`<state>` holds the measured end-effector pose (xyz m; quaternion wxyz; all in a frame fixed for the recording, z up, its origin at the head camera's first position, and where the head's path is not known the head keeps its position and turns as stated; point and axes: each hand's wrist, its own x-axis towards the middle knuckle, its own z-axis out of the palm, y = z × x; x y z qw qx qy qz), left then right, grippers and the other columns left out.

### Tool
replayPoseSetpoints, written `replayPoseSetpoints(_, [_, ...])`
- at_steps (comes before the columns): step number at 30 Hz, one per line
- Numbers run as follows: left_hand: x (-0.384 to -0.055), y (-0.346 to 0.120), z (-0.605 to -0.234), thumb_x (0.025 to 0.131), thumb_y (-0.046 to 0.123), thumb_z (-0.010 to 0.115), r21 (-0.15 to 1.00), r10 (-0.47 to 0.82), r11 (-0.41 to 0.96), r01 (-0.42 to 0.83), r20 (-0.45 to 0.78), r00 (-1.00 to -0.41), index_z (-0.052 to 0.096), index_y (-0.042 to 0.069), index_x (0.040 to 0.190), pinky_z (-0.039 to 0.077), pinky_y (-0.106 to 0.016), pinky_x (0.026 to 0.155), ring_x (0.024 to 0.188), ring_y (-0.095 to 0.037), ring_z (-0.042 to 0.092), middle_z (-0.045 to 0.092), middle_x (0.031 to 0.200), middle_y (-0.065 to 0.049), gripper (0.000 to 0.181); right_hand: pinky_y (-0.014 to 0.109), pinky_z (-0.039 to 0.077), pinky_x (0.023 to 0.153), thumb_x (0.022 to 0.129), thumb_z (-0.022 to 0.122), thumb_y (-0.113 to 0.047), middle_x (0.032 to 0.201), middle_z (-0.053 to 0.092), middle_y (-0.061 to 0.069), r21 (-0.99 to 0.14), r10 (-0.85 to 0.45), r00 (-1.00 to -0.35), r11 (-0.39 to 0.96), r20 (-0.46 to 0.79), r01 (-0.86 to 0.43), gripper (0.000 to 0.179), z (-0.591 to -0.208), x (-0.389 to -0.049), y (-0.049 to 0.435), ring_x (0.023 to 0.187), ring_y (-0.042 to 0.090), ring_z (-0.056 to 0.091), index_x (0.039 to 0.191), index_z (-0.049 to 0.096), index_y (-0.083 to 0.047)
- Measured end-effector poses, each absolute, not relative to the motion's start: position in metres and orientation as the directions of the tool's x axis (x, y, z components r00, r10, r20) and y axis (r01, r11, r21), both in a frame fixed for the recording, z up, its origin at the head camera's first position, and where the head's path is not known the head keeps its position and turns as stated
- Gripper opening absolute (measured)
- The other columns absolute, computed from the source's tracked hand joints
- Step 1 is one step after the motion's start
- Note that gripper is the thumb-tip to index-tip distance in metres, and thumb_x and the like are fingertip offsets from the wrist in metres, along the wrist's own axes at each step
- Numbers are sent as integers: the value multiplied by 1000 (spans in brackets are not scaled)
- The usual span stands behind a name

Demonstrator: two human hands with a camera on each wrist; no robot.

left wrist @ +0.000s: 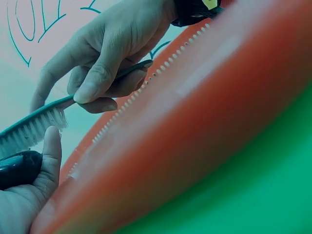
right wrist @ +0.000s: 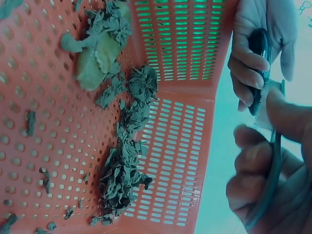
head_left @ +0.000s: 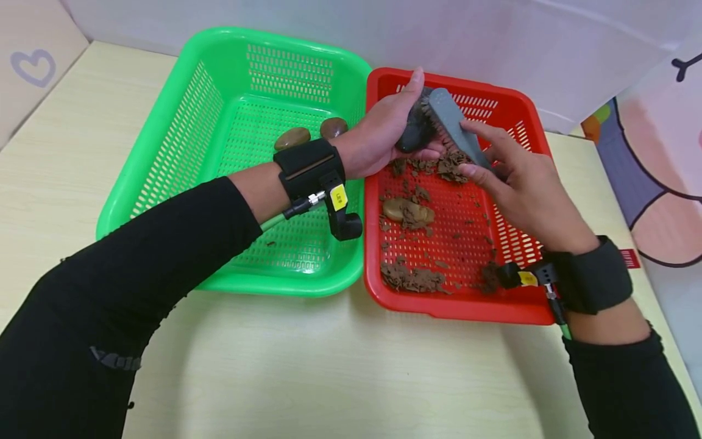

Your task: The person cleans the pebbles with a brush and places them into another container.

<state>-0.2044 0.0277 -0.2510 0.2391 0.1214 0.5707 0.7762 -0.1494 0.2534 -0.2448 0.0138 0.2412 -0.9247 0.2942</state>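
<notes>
A smooth dark stone lies in my left hand, above the back of the red basket. In the right wrist view, the left fingers curl around the stone. My right hand grips a grey-backed scrubbing brush by its handle, index finger along its back. The brush's pale bristles face the stone's upper side, right at its surface. Below the hands, a tan stone partly covered with brown clay-like crumbs sits in the red basket.
Brown crumbs lie in heaps along the red basket's floor. Against its left side stands a larger green basket, holding two brown stones. A white wall or panel rises behind both baskets. Pale wooden tabletop extends in front.
</notes>
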Motion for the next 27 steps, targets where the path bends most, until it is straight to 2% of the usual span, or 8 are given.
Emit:
replayPoseSetpoints(5, [-204, 26, -253, 111, 28, 41, 953, 519, -227, -201, -57, -853, 42, 2, 136, 58, -34, 90, 103, -28, 65, 57, 116, -17, 36, 18, 41, 58, 97, 67, -12, 103, 65, 15, -549, -464, -875, 700, 136, -457, 70, -245, -147, 252, 73, 18, 58, 156, 37, -35])
replayPoseSetpoints(7, [-204, 26, -254, 109, 19, 46, 948, 516, -241, -208, -56, -855, 42, 2, 135, 58, -34, 90, 105, -29, 65, 57, 117, -17, 31, 17, 41, 59, 98, 67, -12, 106, 64, 14, -550, -473, -871, 696, 132, -462, 70, -244, -146, 252, 75, 17, 58, 156, 36, -36])
replayPoseSetpoints(10, [-204, 26, -254, 106, 10, 49, 938, 498, -262, -227, -70, -864, 42, 2, 134, 58, -35, 90, 103, -28, 65, 57, 118, -16, 30, 14, 42, 62, 98, 67, -11, 110, 64, 16, -545, -477, -868, 695, 139, -469, 72, -244, -147, 251, 79, 24, 61, 157, 34, -34])
replayPoseSetpoints(14, [-203, 27, -254, 106, 11, 49, 927, 452, -298, -229, -74, -889, 40, 4, 134, 58, -32, 87, 95, -26, 65, 57, 117, -17, 30, 13, 40, 64, 100, 64, -19, 106, 65, 19, -499, -425, -893, 747, 151, -440, 65, -245, -151, 253, 81, 29, 61, 158, 35, -24])
replayPoseSetpoints(18, [-203, 27, -254, 107, 14, 47, 921, 429, -325, -213, -57, -902, 39, 4, 135, 58, -29, 83, 92, -24, 64, 58, 117, -17, 30, 21, 34, 60, 104, 57, -29, 98, 60, 17, -475, -343, -932, 805, 115, -354, 51, -246, -152, 256, 78, 27, 50, 150, 46, -12])
replayPoseSetpoints(23, [-202, 27, -254, 108, 14, 47, 934, 465, -297, -197, -39, -884, 42, 2, 133, 59, -32, 86, 93, -24, 64, 57, 115, -16, 29, 25, 31, 60, 104, 55, -30, 99, 57, 15, -500, -357, -932, 797, 61, -339, 46, -247, -152, 258, 80, 24, 46, 147, 51, -12])
replayPoseSetpoints(25, [-202, 27, -254, 107, 14, 50, 945, 484, -270, -184, -32, -875, 43, 1, 134, 59, -31, 83, 88, -24, 64, 58, 112, -16, 30, 24, 32, 60, 103, 57, -29, 100, 57, 14, -506, -377, -925, 788, 56, -351, 46, -247, -152, 258, 81, 22, 46, 147, 51, -14])
replayPoseSetpoints(27, [-202, 27, -254, 105, 12, 53, 954, 497, -246, -171, -28, -867, 40, 3, 140, 58, -28, 76, 81, -22, 64, 60, 107, -16, 39, 22, 33, 62, 103, 58, -27, 101, 58, 13, -506, -385, -921, 783, 63, -362, 45, -247, -152, 258, 83, 20, 46, 146, 52, -14])
